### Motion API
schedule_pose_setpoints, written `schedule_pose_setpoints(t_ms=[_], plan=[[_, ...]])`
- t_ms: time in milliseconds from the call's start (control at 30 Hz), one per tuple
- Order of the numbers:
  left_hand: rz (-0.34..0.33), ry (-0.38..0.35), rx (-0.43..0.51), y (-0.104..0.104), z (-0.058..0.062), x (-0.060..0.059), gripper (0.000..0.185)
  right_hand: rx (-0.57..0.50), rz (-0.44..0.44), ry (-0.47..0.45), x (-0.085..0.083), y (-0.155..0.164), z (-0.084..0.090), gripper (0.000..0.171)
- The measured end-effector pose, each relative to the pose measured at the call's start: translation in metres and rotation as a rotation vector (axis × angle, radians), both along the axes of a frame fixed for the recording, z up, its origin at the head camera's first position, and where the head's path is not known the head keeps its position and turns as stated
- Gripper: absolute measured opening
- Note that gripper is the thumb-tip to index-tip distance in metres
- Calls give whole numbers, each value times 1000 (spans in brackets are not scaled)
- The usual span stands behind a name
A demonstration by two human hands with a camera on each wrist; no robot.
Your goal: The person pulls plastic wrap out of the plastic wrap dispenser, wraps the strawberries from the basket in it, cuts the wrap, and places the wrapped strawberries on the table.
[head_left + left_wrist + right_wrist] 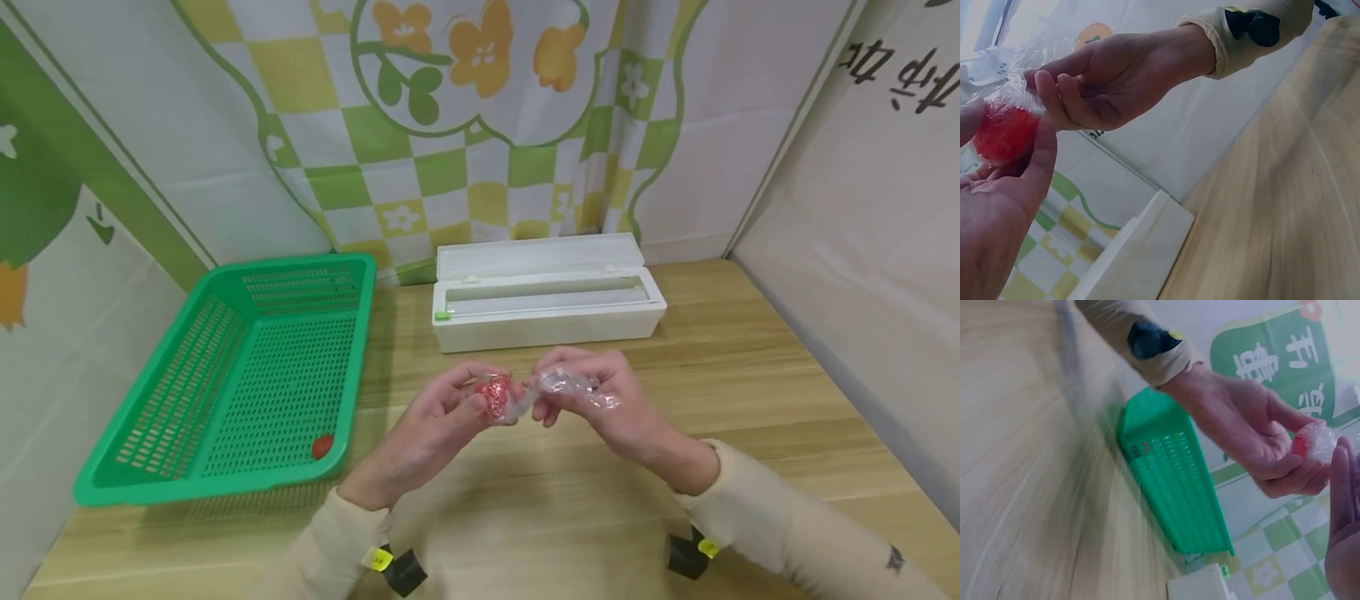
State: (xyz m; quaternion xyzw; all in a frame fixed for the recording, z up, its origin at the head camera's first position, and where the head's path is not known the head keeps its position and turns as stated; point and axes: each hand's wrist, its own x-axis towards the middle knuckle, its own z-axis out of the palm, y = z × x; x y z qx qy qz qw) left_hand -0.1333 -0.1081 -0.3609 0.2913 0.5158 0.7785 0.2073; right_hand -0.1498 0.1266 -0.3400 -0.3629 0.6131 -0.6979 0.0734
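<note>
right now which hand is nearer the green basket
Left. The left hand, holding a film-wrapped red item, is just right of the green plastic basket; the right hand, pinching clear film, is farther right.

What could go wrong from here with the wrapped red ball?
1. The film looks thin and runs taut-looking from ball to right hand; a hard pull might tear it.
2. The left hand holds the red ball with its fingertips, so it might slip.
3. Film lies against the right fingers; it may cling on release and loosen the wrap.
</note>
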Motion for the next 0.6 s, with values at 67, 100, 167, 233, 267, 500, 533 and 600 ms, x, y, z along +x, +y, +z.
schedule_pose_setpoints(t_ms=[67,100,167,233,267,500,533,600], plan=[[-16,7,-23,0,1,0,28,22,1,-68,0,0,2,19],[-22,7,-35,-1,1,0,28,35,-1,-96,0,0,2,19],[-38,15,-64,-1,2,1,31,51,7,-149,0,-2,2,17],[-47,28,-92,-1,2,1,36,56,18,-186,0,-3,1,20],[-50,37,-102,-1,2,1,38,56,21,-202,0,-3,0,22],[51,4,-104,1,3,3,41,57,-54,-250,0,-7,-1,16],[82,-10,-97,3,4,3,39,61,-73,-255,0,-8,-1,17],[147,-33,-87,5,5,5,37,57,-103,-260,1,-10,0,17]])
